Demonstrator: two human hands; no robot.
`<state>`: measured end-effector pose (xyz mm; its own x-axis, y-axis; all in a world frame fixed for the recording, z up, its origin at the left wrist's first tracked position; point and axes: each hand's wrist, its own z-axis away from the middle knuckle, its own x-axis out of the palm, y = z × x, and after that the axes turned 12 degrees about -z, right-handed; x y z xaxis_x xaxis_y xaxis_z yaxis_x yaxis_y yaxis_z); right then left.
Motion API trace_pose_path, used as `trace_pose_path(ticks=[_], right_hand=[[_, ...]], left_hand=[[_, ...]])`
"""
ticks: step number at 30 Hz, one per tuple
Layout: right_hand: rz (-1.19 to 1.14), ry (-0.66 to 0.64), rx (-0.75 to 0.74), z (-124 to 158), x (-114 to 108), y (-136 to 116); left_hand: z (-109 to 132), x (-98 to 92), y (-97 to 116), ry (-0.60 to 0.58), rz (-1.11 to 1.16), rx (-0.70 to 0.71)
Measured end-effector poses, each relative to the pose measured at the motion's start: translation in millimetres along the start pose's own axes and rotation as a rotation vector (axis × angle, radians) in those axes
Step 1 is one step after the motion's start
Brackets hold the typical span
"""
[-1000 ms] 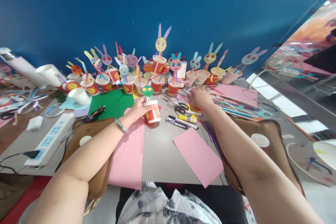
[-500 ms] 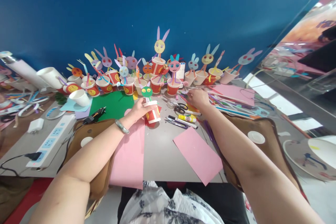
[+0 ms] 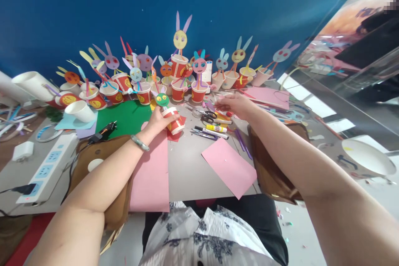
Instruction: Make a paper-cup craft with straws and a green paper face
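My left hand [image 3: 159,120] is wrapped around a red and white paper cup [image 3: 173,120], which leans slightly. A green paper face [image 3: 162,99] with yellow eyes and ears stands on a stalk above the cup's rim. My right hand [image 3: 233,104] is over small paper scraps [image 3: 208,105], its fingers stretched out to the left and partly hiding the pieces below. Nothing shows clearly between those fingers. Just nearer lie black-handled scissors [image 3: 209,116], a yellow glue stick [image 3: 216,128], a marker [image 3: 220,135] and a second pair of scissors [image 3: 204,134].
Several paper cups with rabbit faces [image 3: 199,91] line the blue wall. A power strip [image 3: 46,168] and a brown cushion [image 3: 102,158] are at left. Pink sheets [image 3: 230,168] lie near the front edge, a green sheet [image 3: 124,116] behind. A white bowl [image 3: 368,158] stands at right.
My right hand has lifted a little off the scraps, its fingers now reaching further left. My left hand keeps its hold on the cup, which is tilted more. The view has shifted.
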<state>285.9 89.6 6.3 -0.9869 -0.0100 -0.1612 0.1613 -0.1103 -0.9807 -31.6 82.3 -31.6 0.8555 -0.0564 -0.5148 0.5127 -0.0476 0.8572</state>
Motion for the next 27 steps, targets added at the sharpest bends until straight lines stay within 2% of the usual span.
trace_pose_path(ticks=[3,7,9,11,12,13,15,17,19,20,22,27], right_hand=[[-0.131,-0.037,0.033,18.7,-3.1,1.1],[-0.18,-0.022,0.018,47.2,2.0,7.2],[-0.093,-0.015,-0.003,65.8,10.1,10.1],[0.07,-0.037,-0.081,87.4,21.5,11.6],[0.177,-0.073,-0.138,98.6,28.2,11.9],[0.306,-0.086,-0.228,109.3,35.3,11.9],[0.618,-0.117,-0.47,127.4,49.9,11.6],[0.908,-0.119,-0.712,139.2,63.2,11.1],[1.105,-0.103,-0.898,144.7,73.6,10.6],[1.165,-0.095,-0.965,145.7,77.5,10.3],[1.233,-0.075,-1.052,146.2,83.2,10.2],[1.285,-0.061,-1.113,146.1,87.5,16.1]], left_hand=[[-3.0,-5.1,-1.7,0.003,-0.119,0.011],[-1.7,-23.3,2.3,0.019,-0.364,0.042],[6.4,-31.5,11.9,0.112,-0.512,0.102],[20.6,-33.2,24.7,0.28,-0.583,0.278],[29.5,-30.6,30.9,0.29,-0.557,0.366],[39.0,-25.7,36.3,0.252,-0.495,0.436],[57.5,-10.5,42.9,-0.024,-0.309,0.48],[72.1,7.1,43.7,-0.392,-0.117,0.389],[80.7,21.1,41.3,-0.638,0.015,0.237],[82.9,25.6,40.0,-0.705,0.078,0.179],[84.5,29.3,38.6,-0.757,0.174,0.078],[82.2,24.6,41.6,-0.755,0.223,-0.025]])
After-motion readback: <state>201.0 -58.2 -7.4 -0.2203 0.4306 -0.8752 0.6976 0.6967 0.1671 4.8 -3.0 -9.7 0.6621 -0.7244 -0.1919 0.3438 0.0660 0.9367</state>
